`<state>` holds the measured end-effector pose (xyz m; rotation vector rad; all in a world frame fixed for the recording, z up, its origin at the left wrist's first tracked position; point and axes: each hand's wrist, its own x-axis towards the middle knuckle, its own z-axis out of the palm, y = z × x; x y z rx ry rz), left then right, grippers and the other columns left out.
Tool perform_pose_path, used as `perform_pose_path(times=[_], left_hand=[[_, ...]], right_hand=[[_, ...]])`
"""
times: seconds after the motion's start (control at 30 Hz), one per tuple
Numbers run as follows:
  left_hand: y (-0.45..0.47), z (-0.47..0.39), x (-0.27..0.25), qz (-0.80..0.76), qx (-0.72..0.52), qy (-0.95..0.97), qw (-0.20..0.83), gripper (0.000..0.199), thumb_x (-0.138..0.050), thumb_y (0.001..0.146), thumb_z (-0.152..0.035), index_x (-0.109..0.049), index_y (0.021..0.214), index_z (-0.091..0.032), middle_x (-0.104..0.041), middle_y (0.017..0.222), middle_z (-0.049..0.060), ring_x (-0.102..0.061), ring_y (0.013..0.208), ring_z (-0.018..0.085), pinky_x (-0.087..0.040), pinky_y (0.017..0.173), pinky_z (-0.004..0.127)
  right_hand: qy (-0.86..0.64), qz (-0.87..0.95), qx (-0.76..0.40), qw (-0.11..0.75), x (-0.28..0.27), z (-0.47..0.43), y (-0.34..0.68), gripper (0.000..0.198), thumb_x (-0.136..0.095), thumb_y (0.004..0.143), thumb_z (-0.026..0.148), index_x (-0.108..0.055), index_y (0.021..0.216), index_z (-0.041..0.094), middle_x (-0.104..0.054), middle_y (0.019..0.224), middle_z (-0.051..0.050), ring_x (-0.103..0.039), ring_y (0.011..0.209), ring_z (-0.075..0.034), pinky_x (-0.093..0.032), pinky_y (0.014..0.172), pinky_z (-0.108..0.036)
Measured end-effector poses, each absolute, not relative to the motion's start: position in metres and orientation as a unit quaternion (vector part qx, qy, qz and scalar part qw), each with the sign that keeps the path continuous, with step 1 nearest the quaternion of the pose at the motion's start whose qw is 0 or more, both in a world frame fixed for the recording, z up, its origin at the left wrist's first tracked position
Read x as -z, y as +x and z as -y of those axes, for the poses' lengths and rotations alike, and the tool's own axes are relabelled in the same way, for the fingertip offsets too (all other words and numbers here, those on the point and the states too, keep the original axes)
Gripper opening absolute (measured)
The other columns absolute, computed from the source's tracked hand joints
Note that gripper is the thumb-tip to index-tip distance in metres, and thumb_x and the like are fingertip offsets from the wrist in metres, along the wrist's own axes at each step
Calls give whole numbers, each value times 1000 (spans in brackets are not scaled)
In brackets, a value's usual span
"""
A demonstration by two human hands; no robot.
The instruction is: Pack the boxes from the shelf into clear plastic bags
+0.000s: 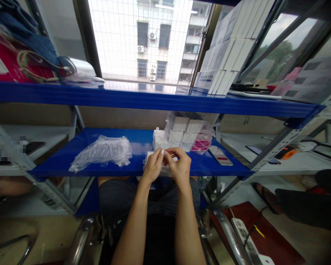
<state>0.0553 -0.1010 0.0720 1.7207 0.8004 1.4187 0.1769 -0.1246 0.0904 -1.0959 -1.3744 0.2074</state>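
My left hand (153, 165) and my right hand (180, 163) meet above the front edge of the blue lower shelf (139, 141). Thumb and fingers of each are pinched together, fingertips nearly touching. What sits in the pinch is too small to make out. Below and behind the fingers lies a white item (149, 157) that seems to be in clear film, mostly covered by my hands. Just beyond stand a small white package (160, 140) and a plastic-wrapped stack of white boxes (183, 129). To the left lies a heap of clear plastic bags (107, 151).
A phone (221, 155) lies on the shelf at the right. The upper blue shelf (143, 99) crosses above, with stacked white boxes (223, 62) on it. Metal posts (281, 143) frame the sides. A power strip (244, 235) is low right; another person's leg (300, 206) is beyond.
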Motion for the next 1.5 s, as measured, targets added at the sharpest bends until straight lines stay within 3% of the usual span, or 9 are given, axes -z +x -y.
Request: perform_pose_path(times=[0.3, 0.5, 0.7, 0.77, 0.83, 0.93, 1.1, 1.23, 1.5], left_hand=[[61, 89, -65, -340, -609, 597, 397, 19, -52, 98, -37, -62, 95, -22, -60, 60, -4, -60, 58, 14, -47, 61, 24], [54, 91, -69, -307, -608, 581, 445, 22, -70, 85, -35, -65, 97, -18, -72, 76, 1, -66, 66, 15, -51, 66, 24], [52, 92, -65, -289, -606, 645, 366, 10, -71, 83, -23, -72, 91, -17, -75, 95, 7, -72, 91, 20, -54, 86, 29], [51, 92, -63, -285, -600, 663, 345, 9, -69, 84, -21, -73, 91, -18, -76, 93, 7, -71, 93, 20, -54, 88, 31], [51, 93, -62, -276, -595, 678, 331, 8, -68, 83, -17, -73, 89, -18, -76, 93, 7, -71, 93, 21, -54, 90, 32], [51, 96, -63, -260, -587, 700, 314, 6, -67, 83, -16, -71, 86, -19, -76, 95, 7, -71, 95, 22, -54, 94, 35], [53, 99, -64, -258, -596, 715, 257, 4, -69, 84, -18, -70, 85, -21, -74, 103, 9, -70, 103, 24, -54, 99, 40], [54, 95, -60, -295, -632, 685, 211, 3, -73, 84, -23, -71, 82, -21, -70, 108, 9, -67, 108, 23, -52, 100, 39], [59, 88, -54, -300, -654, 627, 299, 19, -72, 88, -34, -63, 80, -19, -70, 93, 6, -69, 92, 19, -56, 87, 32]], right_hand=[[-523, 620, -133, 570, -97, 135, 186, 25, -63, 88, 41, -65, 75, 20, -66, 67, -2, -57, 58, -16, -43, 56, -26], [-551, 648, -215, 480, -88, 135, 191, 21, -71, 78, 38, -70, 67, 20, -73, 66, -5, -65, 59, -19, -43, 56, -27], [-602, 564, -74, 560, -66, 112, 177, 15, -67, 76, 32, -61, 64, 23, -68, 66, -3, -62, 64, -21, -45, 64, -30], [-584, 558, 6, 589, -63, 109, 176, 7, -65, 74, 29, -63, 74, 23, -69, 78, -5, -62, 78, -24, -48, 73, -33], [-541, 585, 45, 602, -61, 108, 178, 19, -61, 74, 27, -66, 92, 22, -71, 96, -8, -62, 96, -27, -48, 86, -38], [-489, 644, 15, 588, -58, 108, 182, 31, -56, 80, 24, -68, 108, 21, -73, 108, -9, -64, 104, -27, -47, 93, -39], [-527, 648, -14, 549, -52, 105, 180, 28, -52, 88, 27, -74, 105, 20, -78, 102, -9, -68, 92, -26, -46, 88, -38], [-514, 612, -72, 597, -52, 102, 182, 26, -54, 89, 30, -76, 101, 20, -79, 99, -8, -70, 92, -25, -50, 86, -36], [-454, 594, -208, 630, -58, 107, 200, 23, -70, 82, 35, -78, 97, 19, -79, 98, -8, -71, 91, -24, -54, 88, -37]])
